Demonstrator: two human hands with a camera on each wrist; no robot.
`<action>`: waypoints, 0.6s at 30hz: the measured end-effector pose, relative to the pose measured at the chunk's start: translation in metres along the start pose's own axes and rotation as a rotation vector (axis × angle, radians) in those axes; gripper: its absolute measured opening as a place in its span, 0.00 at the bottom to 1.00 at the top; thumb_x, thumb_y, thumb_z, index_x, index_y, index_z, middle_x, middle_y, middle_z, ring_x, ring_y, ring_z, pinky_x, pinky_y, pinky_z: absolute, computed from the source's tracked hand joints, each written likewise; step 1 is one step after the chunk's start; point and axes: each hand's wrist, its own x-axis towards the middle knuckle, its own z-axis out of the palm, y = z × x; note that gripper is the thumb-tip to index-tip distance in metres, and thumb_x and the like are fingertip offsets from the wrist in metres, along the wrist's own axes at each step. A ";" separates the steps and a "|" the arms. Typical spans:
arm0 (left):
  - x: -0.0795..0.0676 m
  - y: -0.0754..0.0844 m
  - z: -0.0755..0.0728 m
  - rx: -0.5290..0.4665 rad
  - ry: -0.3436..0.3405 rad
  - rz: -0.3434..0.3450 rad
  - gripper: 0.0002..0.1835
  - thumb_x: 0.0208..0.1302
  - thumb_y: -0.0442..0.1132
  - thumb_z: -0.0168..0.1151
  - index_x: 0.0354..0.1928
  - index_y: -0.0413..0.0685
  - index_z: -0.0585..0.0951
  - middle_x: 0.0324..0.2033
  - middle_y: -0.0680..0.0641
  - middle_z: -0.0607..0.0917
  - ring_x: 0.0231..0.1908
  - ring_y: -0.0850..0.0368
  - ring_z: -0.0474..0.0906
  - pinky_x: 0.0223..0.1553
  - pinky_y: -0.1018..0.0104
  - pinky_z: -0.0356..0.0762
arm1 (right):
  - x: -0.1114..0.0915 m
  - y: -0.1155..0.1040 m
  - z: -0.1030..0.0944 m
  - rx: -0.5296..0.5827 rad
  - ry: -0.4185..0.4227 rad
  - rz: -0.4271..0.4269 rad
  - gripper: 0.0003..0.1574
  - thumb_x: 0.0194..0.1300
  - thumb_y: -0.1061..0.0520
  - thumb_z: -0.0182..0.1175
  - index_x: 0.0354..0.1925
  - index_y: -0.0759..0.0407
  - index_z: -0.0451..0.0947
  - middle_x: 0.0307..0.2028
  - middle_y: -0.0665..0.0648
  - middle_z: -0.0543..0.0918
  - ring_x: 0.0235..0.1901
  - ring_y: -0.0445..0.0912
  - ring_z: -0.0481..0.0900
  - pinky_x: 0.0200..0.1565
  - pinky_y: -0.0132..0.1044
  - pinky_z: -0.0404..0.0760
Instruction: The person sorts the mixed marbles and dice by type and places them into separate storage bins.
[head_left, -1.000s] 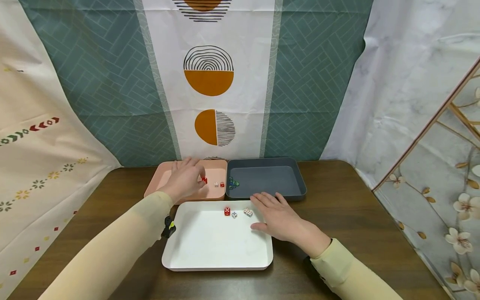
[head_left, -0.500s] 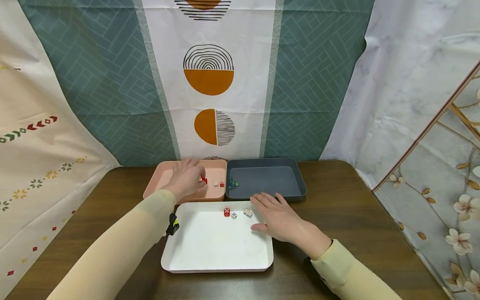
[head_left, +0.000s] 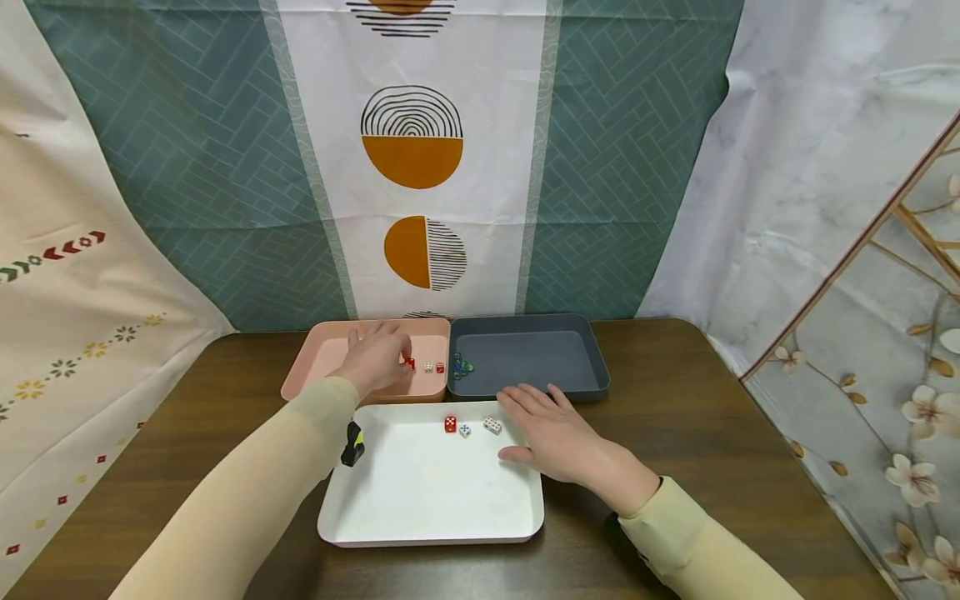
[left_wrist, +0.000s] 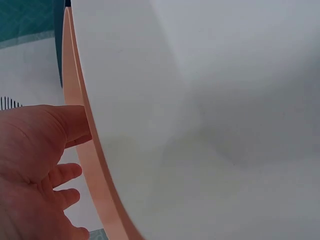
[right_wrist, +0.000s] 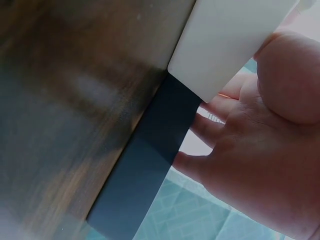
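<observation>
My left hand reaches into the pink tray, thumb and forefinger pinching a red die low over its floor. Beside that die lie a white die and another red die. In the left wrist view the tray wall hides my left fingertips. My right hand is spread flat over the right rim of the white tray, holding nothing. Near that tray's back edge sit a red die, a white die and a pair of white dice.
A dark grey tray adjoins the pink one, with several small green and blue pieces at its left end. Everything stands on a brown wooden table. Patterned cloths hang behind and at the sides.
My left forearm has shifted slightly right, while the left fingers stay at the red die. My right hand keeps its place. The whole view has drifted slightly left.
</observation>
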 end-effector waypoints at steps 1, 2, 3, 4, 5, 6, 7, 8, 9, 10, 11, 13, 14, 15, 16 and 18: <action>0.001 -0.001 0.001 -0.003 -0.001 -0.001 0.08 0.68 0.40 0.79 0.42 0.48 0.87 0.62 0.39 0.81 0.74 0.35 0.66 0.74 0.16 0.45 | 0.000 0.000 0.000 0.000 0.000 0.001 0.55 0.77 0.33 0.67 0.87 0.54 0.60 0.85 0.56 0.63 0.85 0.56 0.56 0.82 0.65 0.49; 0.001 -0.001 0.002 -0.007 -0.001 0.000 0.08 0.68 0.40 0.79 0.42 0.49 0.87 0.62 0.39 0.81 0.74 0.35 0.66 0.74 0.16 0.45 | 0.001 0.000 0.000 0.000 -0.001 0.002 0.55 0.77 0.33 0.67 0.87 0.54 0.60 0.85 0.56 0.63 0.85 0.56 0.56 0.82 0.65 0.49; 0.002 -0.001 0.003 -0.012 -0.003 -0.002 0.08 0.68 0.40 0.80 0.41 0.49 0.87 0.62 0.39 0.81 0.74 0.34 0.66 0.74 0.16 0.44 | 0.001 0.000 0.000 0.000 -0.001 0.002 0.55 0.77 0.33 0.68 0.87 0.54 0.60 0.85 0.56 0.63 0.85 0.56 0.56 0.82 0.65 0.49; 0.003 -0.002 0.004 -0.017 -0.006 -0.006 0.08 0.68 0.40 0.80 0.41 0.49 0.88 0.62 0.39 0.81 0.74 0.35 0.66 0.74 0.16 0.43 | 0.001 0.000 0.001 0.000 -0.001 0.003 0.55 0.77 0.33 0.68 0.87 0.54 0.60 0.85 0.56 0.63 0.85 0.56 0.56 0.82 0.65 0.49; 0.003 -0.002 0.005 -0.022 -0.008 -0.007 0.07 0.68 0.39 0.80 0.40 0.50 0.88 0.62 0.39 0.81 0.75 0.34 0.65 0.74 0.16 0.43 | 0.002 0.000 0.001 0.004 0.000 0.003 0.55 0.77 0.33 0.68 0.87 0.54 0.60 0.85 0.56 0.63 0.85 0.56 0.56 0.82 0.65 0.49; 0.004 -0.001 0.006 -0.027 -0.012 -0.011 0.07 0.68 0.39 0.80 0.40 0.50 0.88 0.63 0.39 0.80 0.75 0.34 0.65 0.74 0.16 0.43 | 0.001 0.000 0.001 0.005 0.000 0.003 0.55 0.77 0.33 0.68 0.87 0.54 0.60 0.85 0.56 0.64 0.85 0.56 0.56 0.82 0.65 0.49; 0.005 -0.001 0.007 -0.031 -0.016 -0.015 0.06 0.69 0.39 0.80 0.39 0.51 0.88 0.64 0.39 0.80 0.75 0.35 0.65 0.74 0.16 0.42 | 0.001 0.000 0.000 0.006 -0.001 0.003 0.55 0.77 0.33 0.68 0.87 0.54 0.60 0.85 0.56 0.64 0.85 0.56 0.56 0.82 0.65 0.49; 0.006 -0.001 0.007 -0.035 -0.022 -0.020 0.06 0.69 0.39 0.79 0.39 0.51 0.88 0.65 0.39 0.80 0.76 0.34 0.64 0.75 0.16 0.42 | 0.001 0.000 0.000 0.008 -0.001 0.002 0.55 0.77 0.33 0.68 0.87 0.54 0.60 0.85 0.56 0.64 0.85 0.56 0.56 0.82 0.65 0.49; 0.007 -0.001 0.008 -0.038 -0.025 -0.022 0.05 0.69 0.39 0.79 0.39 0.51 0.89 0.65 0.39 0.80 0.76 0.34 0.63 0.75 0.16 0.41 | 0.001 0.000 0.000 0.011 0.000 0.002 0.55 0.77 0.33 0.68 0.87 0.54 0.60 0.85 0.56 0.63 0.85 0.56 0.56 0.82 0.65 0.48; 0.008 -0.001 0.009 -0.038 -0.029 -0.026 0.05 0.69 0.39 0.79 0.39 0.51 0.89 0.65 0.39 0.80 0.76 0.35 0.63 0.75 0.16 0.41 | 0.001 -0.001 0.000 0.013 0.000 0.001 0.55 0.77 0.33 0.69 0.87 0.54 0.60 0.85 0.56 0.63 0.85 0.56 0.56 0.82 0.65 0.48; 0.008 -0.001 0.009 -0.039 -0.031 -0.026 0.05 0.69 0.38 0.78 0.39 0.51 0.88 0.65 0.38 0.80 0.76 0.34 0.63 0.75 0.16 0.41 | 0.001 -0.001 -0.001 0.013 0.001 0.001 0.55 0.77 0.33 0.69 0.87 0.54 0.60 0.85 0.56 0.64 0.85 0.56 0.56 0.82 0.65 0.49; 0.009 -0.001 0.009 -0.044 -0.038 -0.031 0.05 0.70 0.38 0.78 0.39 0.51 0.88 0.67 0.38 0.79 0.77 0.34 0.62 0.75 0.16 0.41 | 0.001 -0.001 -0.001 0.015 0.001 0.002 0.55 0.76 0.33 0.69 0.87 0.54 0.60 0.85 0.56 0.63 0.85 0.56 0.56 0.82 0.65 0.49; 0.008 0.000 0.009 -0.044 -0.041 -0.031 0.04 0.70 0.38 0.78 0.39 0.51 0.89 0.68 0.38 0.78 0.78 0.34 0.61 0.75 0.16 0.41 | 0.001 -0.001 0.000 0.018 0.001 0.002 0.55 0.76 0.34 0.69 0.87 0.55 0.61 0.85 0.56 0.63 0.85 0.56 0.56 0.82 0.66 0.49; 0.008 0.000 0.009 -0.045 -0.042 -0.031 0.04 0.71 0.38 0.77 0.39 0.51 0.89 0.69 0.37 0.78 0.79 0.34 0.61 0.75 0.16 0.41 | 0.001 -0.001 0.000 0.018 0.000 0.003 0.55 0.76 0.34 0.69 0.87 0.55 0.61 0.85 0.56 0.63 0.85 0.56 0.56 0.82 0.66 0.49; 0.007 0.001 0.009 -0.047 -0.046 -0.033 0.04 0.71 0.38 0.77 0.39 0.52 0.89 0.71 0.37 0.77 0.79 0.33 0.60 0.75 0.16 0.41 | 0.001 -0.001 0.000 0.016 -0.002 0.005 0.55 0.76 0.33 0.69 0.87 0.55 0.60 0.85 0.56 0.63 0.85 0.56 0.56 0.82 0.65 0.49; 0.007 0.001 0.009 -0.052 -0.053 -0.036 0.03 0.72 0.38 0.76 0.39 0.52 0.89 0.76 0.35 0.74 0.81 0.32 0.57 0.76 0.17 0.40 | 0.001 -0.001 0.000 0.012 -0.004 0.007 0.56 0.76 0.33 0.69 0.87 0.55 0.60 0.85 0.56 0.63 0.85 0.56 0.56 0.82 0.65 0.49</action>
